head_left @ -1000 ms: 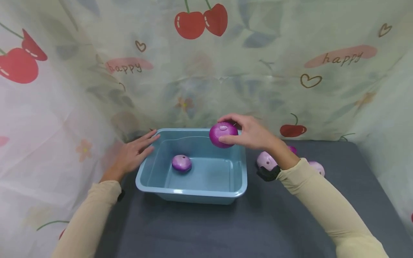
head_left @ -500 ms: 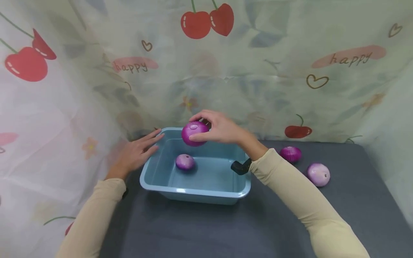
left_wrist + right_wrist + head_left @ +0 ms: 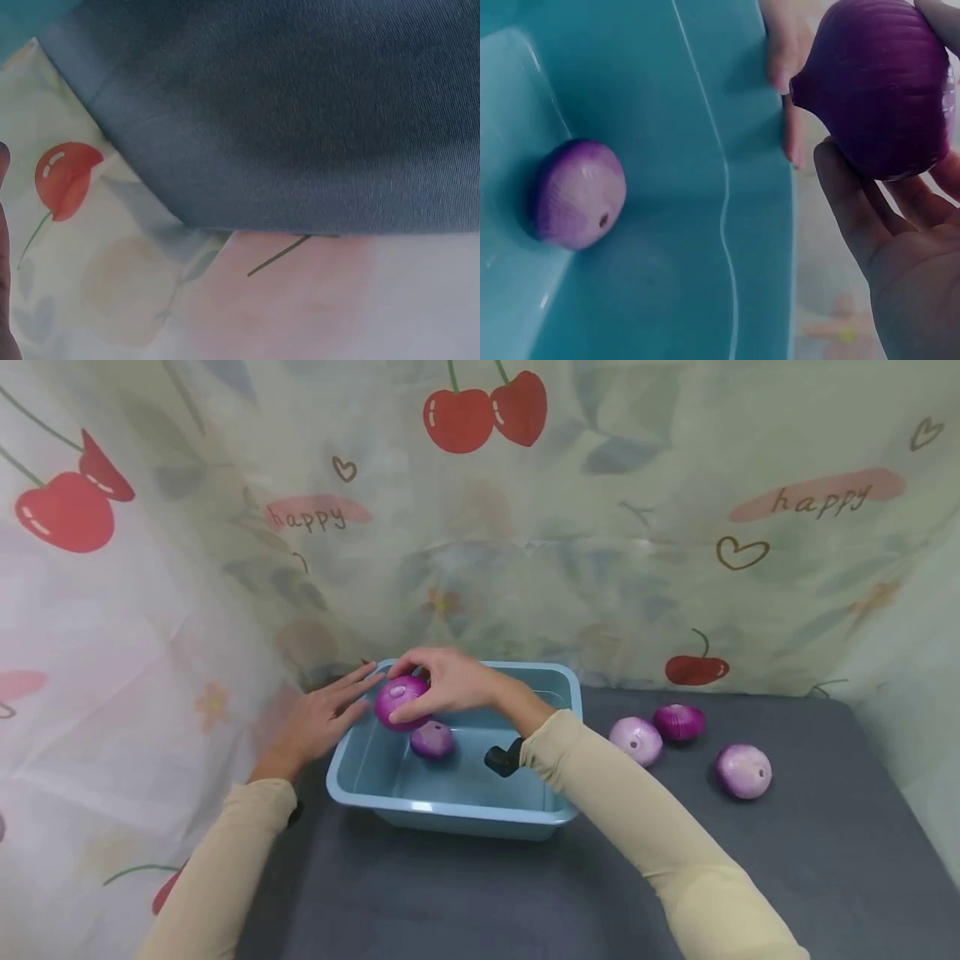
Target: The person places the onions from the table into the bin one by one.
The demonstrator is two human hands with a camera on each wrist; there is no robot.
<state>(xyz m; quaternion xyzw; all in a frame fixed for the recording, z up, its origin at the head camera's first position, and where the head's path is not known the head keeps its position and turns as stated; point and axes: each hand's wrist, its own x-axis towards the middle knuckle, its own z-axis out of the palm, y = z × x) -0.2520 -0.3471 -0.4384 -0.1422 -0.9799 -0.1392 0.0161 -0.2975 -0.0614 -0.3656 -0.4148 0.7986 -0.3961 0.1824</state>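
A pale-blue rectangular plastic basin (image 3: 422,807) encloses a glossy purple-and-white round onion (image 3: 432,742), its walls probably preventing rolling. The left hand (image 3: 318,720), fingers straight, lies at its left edge, perhaps steadying it. Nearby, raised, the right hand (image 3: 461,683) pinches a deep-purple root-tipped onion (image 3: 396,700), thumb opposing fingers, likely for security.

Onion (image 3: 877,86) in grip (image 3: 907,262), paler onion (image 3: 581,193) in basin (image 3: 667,292)

A hand could cross the dark grey cloth surface (image 3: 420,893) to the light blue rectangular plastic basin (image 3: 480,812) and dip in at its near left corner. The left hand (image 3: 318,722), the right hand (image 3: 456,683) and a glossy round purple onion (image 3: 401,702) block its far left corner; a beige right sleeve (image 3: 637,818) bars its right rim, three round purplish onions (image 3: 635,742) lying just beyond.
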